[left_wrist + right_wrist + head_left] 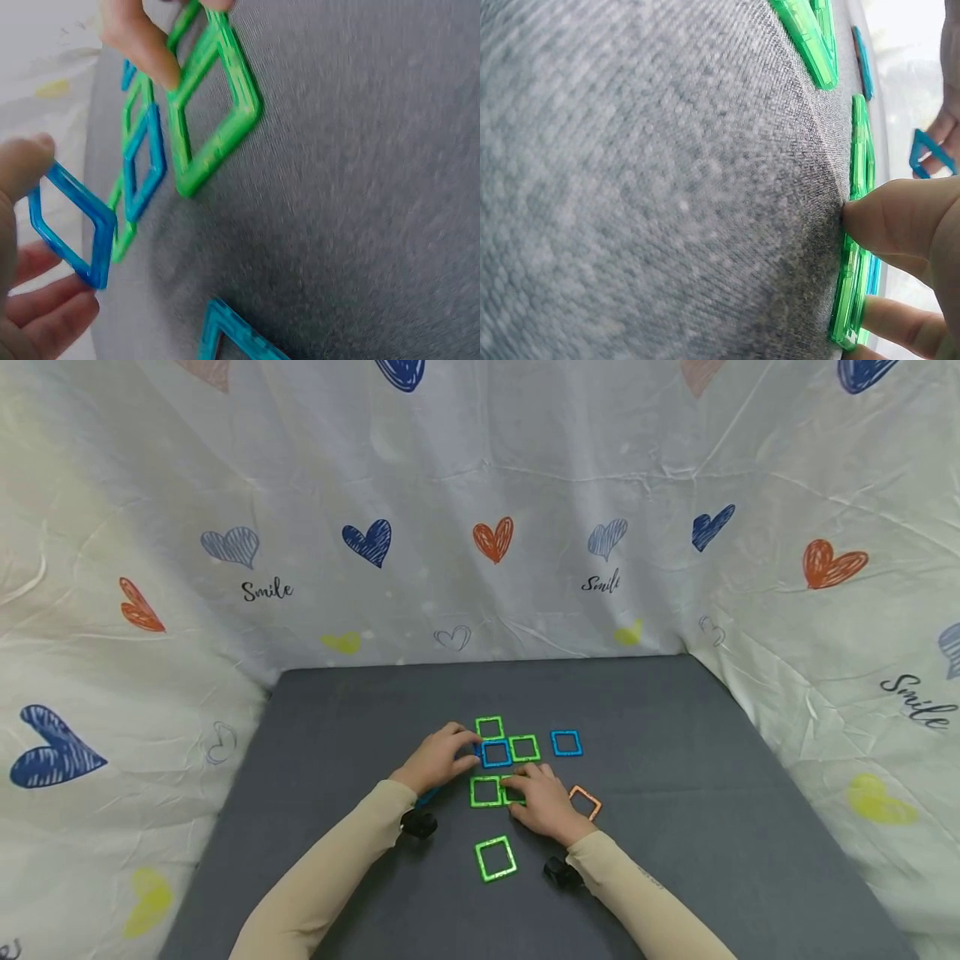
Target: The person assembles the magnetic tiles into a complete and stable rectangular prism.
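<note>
In my left hand [437,758] I pinch a blue square magnetic tile [103,251] between thumb and fingers, tilted and raised off the cloth in the left wrist view. It is beside another blue tile [496,766] lying between two green tiles, one behind it [489,718] and one to its right [537,748]. With my right hand [546,802] I grip a green tile [847,300] at its edges, thumb on one side, fingers on the other. That tile lies flat against a second green tile [485,805]; my hand partly covers it in the head view.
Nearer me lies a green tile [499,877]. An orange tile [593,794] is partly behind my right wrist, and a blue tile [566,754] lies back right. Another blue tile [251,341] is under my left wrist. A printed curtain [540,585] borders the grey table [675,860].
</note>
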The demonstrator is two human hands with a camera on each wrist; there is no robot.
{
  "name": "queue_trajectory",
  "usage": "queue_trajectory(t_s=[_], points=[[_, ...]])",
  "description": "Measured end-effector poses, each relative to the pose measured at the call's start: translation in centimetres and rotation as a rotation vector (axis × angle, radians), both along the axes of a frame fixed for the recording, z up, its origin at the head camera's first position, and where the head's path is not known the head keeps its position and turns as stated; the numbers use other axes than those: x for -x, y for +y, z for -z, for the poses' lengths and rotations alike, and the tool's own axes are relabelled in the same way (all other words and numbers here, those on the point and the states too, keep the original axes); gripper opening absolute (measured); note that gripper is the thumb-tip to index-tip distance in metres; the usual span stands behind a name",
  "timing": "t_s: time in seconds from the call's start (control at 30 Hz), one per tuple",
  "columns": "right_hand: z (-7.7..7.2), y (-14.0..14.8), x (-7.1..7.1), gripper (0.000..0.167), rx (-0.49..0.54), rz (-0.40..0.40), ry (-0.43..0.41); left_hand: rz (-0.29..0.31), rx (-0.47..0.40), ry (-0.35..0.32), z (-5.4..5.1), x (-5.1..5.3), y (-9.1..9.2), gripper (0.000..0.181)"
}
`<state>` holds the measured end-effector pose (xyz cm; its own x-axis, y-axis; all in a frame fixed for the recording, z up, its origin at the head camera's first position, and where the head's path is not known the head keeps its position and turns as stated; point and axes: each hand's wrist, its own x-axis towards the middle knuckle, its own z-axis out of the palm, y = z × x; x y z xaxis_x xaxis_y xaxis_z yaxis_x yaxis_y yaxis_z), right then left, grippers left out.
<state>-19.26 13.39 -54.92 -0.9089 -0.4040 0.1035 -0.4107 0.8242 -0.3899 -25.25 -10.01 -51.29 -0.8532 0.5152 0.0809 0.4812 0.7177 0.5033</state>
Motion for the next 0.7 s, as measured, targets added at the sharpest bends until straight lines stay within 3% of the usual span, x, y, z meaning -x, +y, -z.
queue_trajectory(t_s=[0.3, 0.7], points=[[0.2, 0.1, 0.0, 0.037, -0.033, -0.007, 0.017, 0.091, -0.052, 0.07, -0.5, -1.8, 0.4, 0.038], [0.1, 0.0, -0.1, 0.037, -0.014, 0.005, 0.015, 0.096, -0.151, 0.157, 0.8, -3.7, 0.2, 0.03]])
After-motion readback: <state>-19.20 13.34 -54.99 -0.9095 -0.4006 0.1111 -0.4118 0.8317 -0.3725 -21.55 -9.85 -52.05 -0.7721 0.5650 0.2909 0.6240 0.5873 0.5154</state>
